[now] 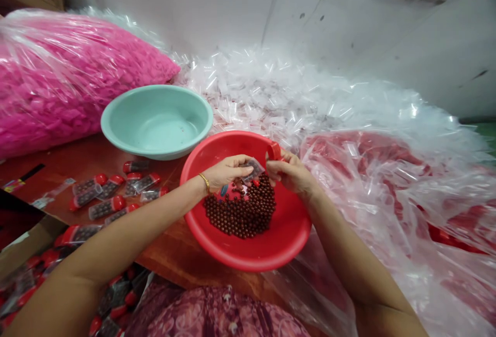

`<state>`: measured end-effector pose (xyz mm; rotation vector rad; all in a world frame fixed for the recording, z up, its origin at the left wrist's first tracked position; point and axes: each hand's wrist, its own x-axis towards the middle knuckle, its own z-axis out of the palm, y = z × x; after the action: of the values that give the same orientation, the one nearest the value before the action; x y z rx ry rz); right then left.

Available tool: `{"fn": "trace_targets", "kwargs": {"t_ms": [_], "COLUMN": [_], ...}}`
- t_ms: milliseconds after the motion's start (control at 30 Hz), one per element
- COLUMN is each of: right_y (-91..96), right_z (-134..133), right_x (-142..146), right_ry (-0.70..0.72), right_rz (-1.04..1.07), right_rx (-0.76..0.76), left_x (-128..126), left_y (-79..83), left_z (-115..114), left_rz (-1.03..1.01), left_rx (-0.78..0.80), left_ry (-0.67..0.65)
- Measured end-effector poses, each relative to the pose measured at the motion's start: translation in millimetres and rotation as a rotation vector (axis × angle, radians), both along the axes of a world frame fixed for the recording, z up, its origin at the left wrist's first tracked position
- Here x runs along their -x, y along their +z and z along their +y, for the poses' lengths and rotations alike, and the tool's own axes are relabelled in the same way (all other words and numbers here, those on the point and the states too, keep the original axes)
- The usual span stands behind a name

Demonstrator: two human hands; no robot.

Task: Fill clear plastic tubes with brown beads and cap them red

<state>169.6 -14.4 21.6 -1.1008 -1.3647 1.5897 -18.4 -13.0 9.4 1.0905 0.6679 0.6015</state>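
Note:
Over a red basin [248,259], my left hand [228,172] is closed around a small clear plastic bottle [253,168] with dark balls inside. My right hand [290,171] pinches a red cap [274,151] just to the right of the bottle's mouth; the two look apart. Below both hands, a heap of brown balls [240,216] covers part of the basin floor. A small red piece and a blue one show among the balls, too small to name. The fingers of my left hand partly hide the bottle.
Capped bottles [104,208] lie on the red-brown table at the left, with more in a box [116,295] below. A pale green basin [157,120] stands behind. A bag of pink pieces [77,68], heaped clear plastic pieces [263,94] and a bag of red pieces [372,161] surround the basins.

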Motion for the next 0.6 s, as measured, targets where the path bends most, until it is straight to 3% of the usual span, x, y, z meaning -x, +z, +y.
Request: {"fn": "trace_targets", "kwargs": {"t_ms": [167,400,600], "right_y": [3.6,3.0,-1.2], "right_z": [3.9,-15.7,-23.4], "right_x": [12.1,18.3,12.5], "right_ry": [-0.089,-0.061,-0.06], "right_rz": [-0.037,-0.188,-0.392], "right_rx": [0.058,-0.123,-0.291], "left_x": [-2.0,-6.6,-9.1], "left_y": [0.0,2.8,-5.0], "left_z": [0.2,-3.6,-7.8], "left_rz": [0.031,0.12,0.263], "left_rx": [-0.04,-0.242,-0.41], "left_ry": [0.168,0.231,0.272]}}
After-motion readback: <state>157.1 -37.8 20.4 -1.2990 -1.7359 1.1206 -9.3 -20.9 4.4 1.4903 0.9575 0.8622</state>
